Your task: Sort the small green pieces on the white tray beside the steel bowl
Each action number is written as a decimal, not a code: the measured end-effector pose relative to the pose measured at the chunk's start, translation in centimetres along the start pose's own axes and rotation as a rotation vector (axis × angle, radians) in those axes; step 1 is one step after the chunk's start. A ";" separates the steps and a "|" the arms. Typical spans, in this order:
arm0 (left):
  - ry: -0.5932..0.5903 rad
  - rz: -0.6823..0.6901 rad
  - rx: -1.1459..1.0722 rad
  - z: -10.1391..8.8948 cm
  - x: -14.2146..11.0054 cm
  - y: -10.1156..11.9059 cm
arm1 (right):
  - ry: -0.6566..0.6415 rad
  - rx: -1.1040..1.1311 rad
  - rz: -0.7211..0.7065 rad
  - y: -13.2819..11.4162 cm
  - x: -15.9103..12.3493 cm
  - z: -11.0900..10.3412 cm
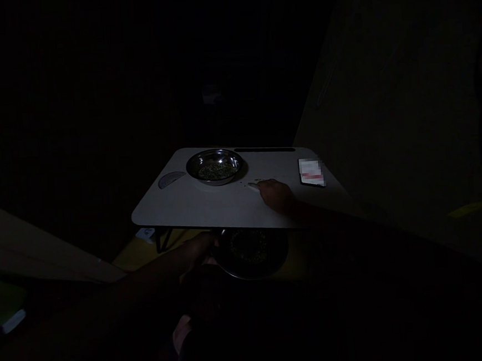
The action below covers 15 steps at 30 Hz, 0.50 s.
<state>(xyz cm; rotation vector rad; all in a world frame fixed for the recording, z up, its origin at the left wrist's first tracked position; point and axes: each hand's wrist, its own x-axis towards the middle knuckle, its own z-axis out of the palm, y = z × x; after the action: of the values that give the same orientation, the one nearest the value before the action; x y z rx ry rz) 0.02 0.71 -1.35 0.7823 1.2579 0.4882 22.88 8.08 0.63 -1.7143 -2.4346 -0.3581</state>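
While I watch from afar through the head camera, the steel bowl on the bench is my landmark, holding a layer of green-brown flecks. Just right of the bowl lies a small scatter of specks, and the right hand rests on the bench beside them, fingers drawn together at a pale sliver; I cannot tell whether they grip it. Below the steel bowl, under the bench, the left hand reaches a darker bowl that holds similar flecks; in this gloom I cannot tell whether it is clamped on the rim. Flecks lie in both bowls, so neither looks empty. Left of the steel bowl sits a half-round grey plate; well right of it, a blurred packet.
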 end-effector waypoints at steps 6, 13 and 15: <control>0.014 -0.009 0.016 0.1 -0.3 0.3 | 0.018 -0.002 -0.013 0.3 -0.5 0.0; -0.018 -0.007 -0.005 0.2 -0.3 0.3 | 0.039 0.007 -0.156 0.4 -1.4 0.3; -0.014 -0.013 -0.008 0.1 -0.2 0.2 | 0.040 0.007 -0.174 0.1 -1.2 0.3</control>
<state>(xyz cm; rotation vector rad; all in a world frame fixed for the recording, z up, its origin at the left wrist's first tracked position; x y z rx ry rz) 0.06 0.71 -1.09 0.7695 1.2466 0.4758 23.37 7.09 0.04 -1.4818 -2.5589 -0.3990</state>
